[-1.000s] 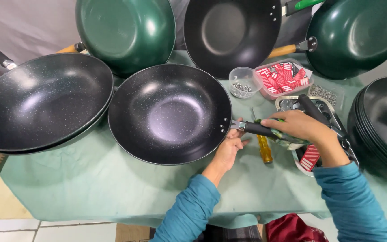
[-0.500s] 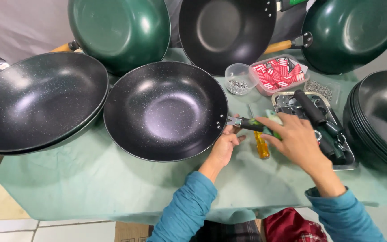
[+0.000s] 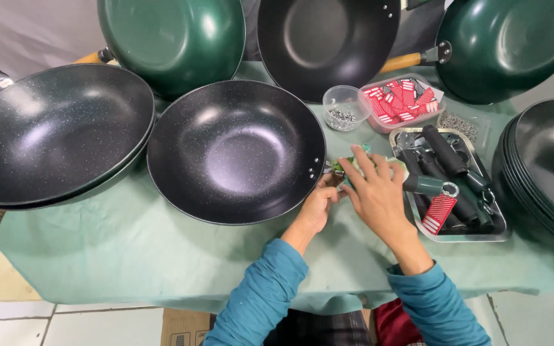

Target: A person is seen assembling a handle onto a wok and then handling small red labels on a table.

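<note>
Your right hand (image 3: 376, 192) is laid flat over the dark green handle (image 3: 426, 185), fingers spread and pointing up toward the wok, palm pressing down on it rather than curling round. The handle's free end sticks out to the right from under your palm, hanging over the edge of the metal tray (image 3: 501, 236), with a red tag (image 3: 438, 213) dangling off its ring. Your left hand (image 3: 318, 205) is tucked in just left of that, fingers bent and pinched at the spot where the handle meets the rim of the black speckled wok (image 3: 236, 150); can't tell exactly what's between the fingertips, your right hand covers it.

So the wok sits directly left of both hands, touching at the rim, on the green cloth (image 3: 129, 256). Behind your hands there's a small clear cup of screws (image 3: 342, 109) and a clear box of red tags (image 3: 402, 101). More handles lie in the tray.
</note>
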